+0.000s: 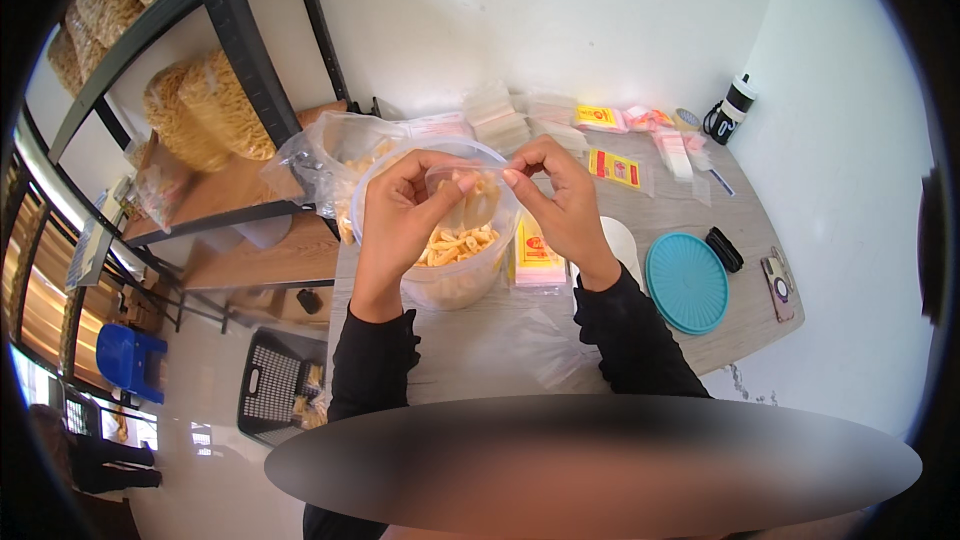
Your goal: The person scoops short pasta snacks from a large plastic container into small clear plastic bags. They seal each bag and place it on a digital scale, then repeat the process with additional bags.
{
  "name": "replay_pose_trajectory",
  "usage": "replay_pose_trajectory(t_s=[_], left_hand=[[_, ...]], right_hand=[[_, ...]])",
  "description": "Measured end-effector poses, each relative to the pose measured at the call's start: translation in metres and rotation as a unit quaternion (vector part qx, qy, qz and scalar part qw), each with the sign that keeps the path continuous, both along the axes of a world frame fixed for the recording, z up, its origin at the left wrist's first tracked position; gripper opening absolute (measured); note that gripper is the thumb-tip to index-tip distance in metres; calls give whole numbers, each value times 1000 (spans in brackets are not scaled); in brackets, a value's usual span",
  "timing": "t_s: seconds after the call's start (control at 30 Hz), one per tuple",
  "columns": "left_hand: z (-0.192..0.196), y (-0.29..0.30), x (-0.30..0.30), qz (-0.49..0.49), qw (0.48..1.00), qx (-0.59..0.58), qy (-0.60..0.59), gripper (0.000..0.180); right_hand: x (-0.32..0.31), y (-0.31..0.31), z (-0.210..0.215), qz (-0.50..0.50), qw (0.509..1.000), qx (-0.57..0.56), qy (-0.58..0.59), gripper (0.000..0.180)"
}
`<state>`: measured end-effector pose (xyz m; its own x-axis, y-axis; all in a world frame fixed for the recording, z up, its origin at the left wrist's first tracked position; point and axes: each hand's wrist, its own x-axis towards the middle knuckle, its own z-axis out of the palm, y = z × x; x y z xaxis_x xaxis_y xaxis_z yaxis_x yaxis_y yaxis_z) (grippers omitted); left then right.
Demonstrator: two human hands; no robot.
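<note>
Between my two hands hangs a small clear plastic bag [474,204] with some pale yellow snack pieces in it. My left hand [402,212] pinches one upper corner of the bag between thumb and finger. At the other upper corner, my right hand [556,198] grips with thumb and fingertips. Directly below is a round translucent plastic tub [452,292], partly filled with yellow snack sticks [458,246]. A stack of pink and white packets with yellow labels [540,258] lies right of the tub, under my right hand.
Left of the tub stands a large clear bag of snacks [345,155]. Flat clear bags [497,122] lie along the wall. On the right are a teal lid [687,282], a phone [778,285], a black case [724,250] and a tumbler [735,108]. A black crate [275,385] sits on the floor.
</note>
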<state>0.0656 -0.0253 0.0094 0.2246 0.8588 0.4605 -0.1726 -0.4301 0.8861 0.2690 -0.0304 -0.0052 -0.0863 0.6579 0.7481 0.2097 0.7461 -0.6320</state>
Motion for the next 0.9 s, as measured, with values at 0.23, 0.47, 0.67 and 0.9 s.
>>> replay_pose_trajectory(t_s=[0.23, 0.47, 0.67, 0.9], left_hand=[[-7, 10, 1, 17, 1000, 3, 23, 14], [-11, 7, 8, 10, 999, 29, 17, 13], [-10, 7, 8, 12, 999, 33, 20, 14], [-14, 8, 10, 14, 999, 33, 28, 14]], right_hand=[[3, 8, -4, 35, 998, -49, -19, 9], [0, 5, -2, 27, 998, 13, -54, 10], [0, 6, -3, 1, 997, 25, -78, 11], [0, 7, -1, -24, 992, 57, -112, 11]])
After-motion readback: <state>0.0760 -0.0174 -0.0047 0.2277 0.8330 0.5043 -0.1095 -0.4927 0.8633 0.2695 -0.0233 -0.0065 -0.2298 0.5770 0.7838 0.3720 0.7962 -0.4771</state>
